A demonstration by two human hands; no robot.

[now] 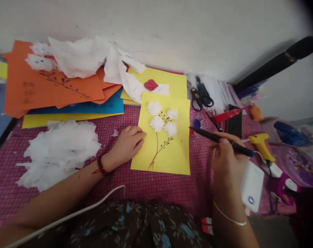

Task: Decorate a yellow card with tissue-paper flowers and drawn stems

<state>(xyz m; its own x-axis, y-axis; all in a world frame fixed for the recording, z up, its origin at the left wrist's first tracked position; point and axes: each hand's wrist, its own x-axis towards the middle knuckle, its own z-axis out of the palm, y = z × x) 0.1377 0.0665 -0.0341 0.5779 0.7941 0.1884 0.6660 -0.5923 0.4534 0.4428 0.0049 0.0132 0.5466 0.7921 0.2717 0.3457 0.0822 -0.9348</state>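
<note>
A yellow sheet of paper (143,151) lies on the table in front of me. Several fluffy white flowers (156,123) sit on its upper half, above drawn brown stems with small dark leaves. My left hand (128,146) rests at the sheet's left edge, its fingertips on the paper and nothing held. In my right hand (227,162) is a dark pen (210,134) with a blue end, gripped between thumb and fingers. The pen's tip points left, by the sheet's right edge; whether it touches the paper I cannot tell.
White tissue pieces (61,151) are piled at left. Behind them lie orange sheets (81,86) and crumpled tissue (79,57). Black scissors (200,98), a yellow glue gun (261,143), a white phone-like object (253,186) and a purple container (298,165) stand rightward. A white cable (94,203) crosses my lap.
</note>
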